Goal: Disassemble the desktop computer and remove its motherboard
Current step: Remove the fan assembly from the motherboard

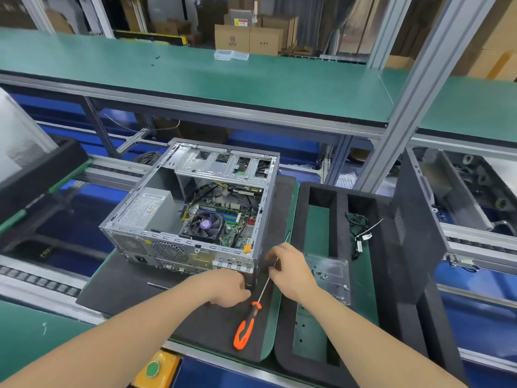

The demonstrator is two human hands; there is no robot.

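The open grey computer case (pixel 179 240) lies on its side on a black foam mat (pixel 131 287). Inside it I see the green motherboard (pixel 237 219), its black CPU fan (pixel 205 225) and the power supply (pixel 145 208). My left hand (pixel 223 287) has its fingers curled against the case's near right corner, low down. My right hand (pixel 291 267) grips the same corner edge from the right side. An orange-handled screwdriver (pixel 246 331) lies on the mat, and its thin shaft runs up past my right fingers.
A clear plastic tray (pixel 333 273) with several small screws sits right of the case. A black foam holder (pixel 341 208) holds loose cables (pixel 359 231), and a dark side panel (pixel 414 219) stands upright beside it. A green-button box (pixel 154 368) is at the bench's near edge.
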